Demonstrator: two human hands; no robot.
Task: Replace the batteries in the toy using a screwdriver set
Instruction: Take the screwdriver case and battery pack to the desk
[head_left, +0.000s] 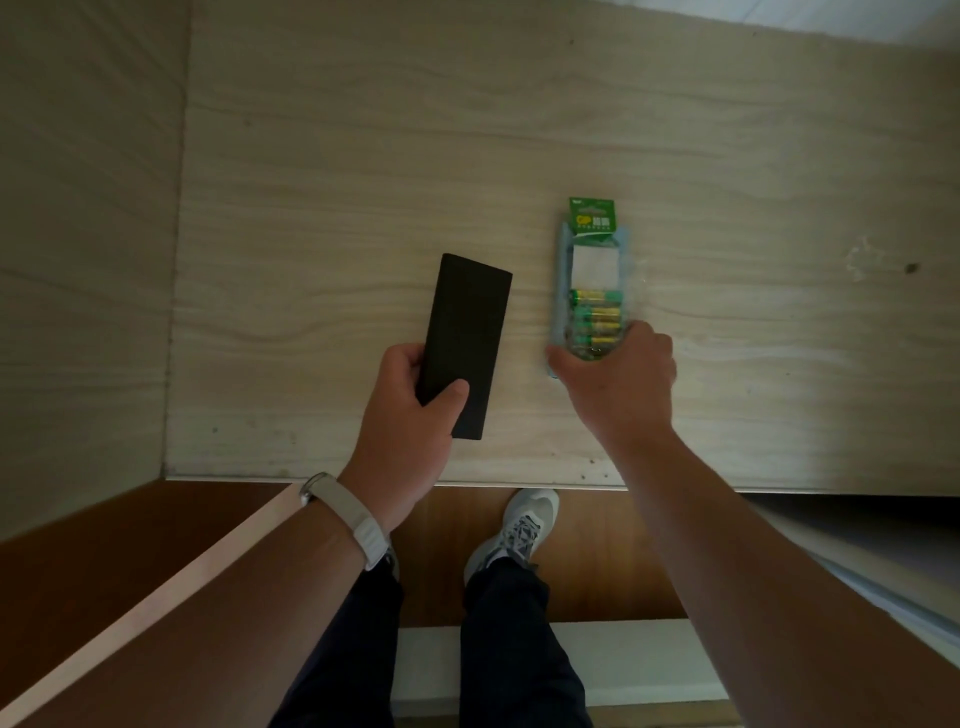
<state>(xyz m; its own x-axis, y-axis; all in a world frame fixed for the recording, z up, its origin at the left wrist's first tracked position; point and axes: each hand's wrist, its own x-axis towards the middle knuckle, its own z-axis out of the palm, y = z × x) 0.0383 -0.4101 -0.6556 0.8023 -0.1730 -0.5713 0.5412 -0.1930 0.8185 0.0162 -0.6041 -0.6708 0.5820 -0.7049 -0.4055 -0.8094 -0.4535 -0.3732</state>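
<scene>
A flat black rectangular case (465, 332) lies slanted just above the pale wood table (363, 182), and my left hand (410, 410) grips its near end with the thumb across the top. To its right a green blister pack of batteries (595, 270) lies on a light blue object whose edges show beside it. Several green and yellow cells sit at the pack's near end. My right hand (623, 374) grips the near end of the pack and the blue object under it. What the blue object is cannot be told.
The table's front edge (519, 480) runs across the middle of the view, with a side panel (88, 234) at the left. Below it are brown floor, my dark trousers and a grey sneaker (514, 530). A white band (353, 519) is on my left wrist.
</scene>
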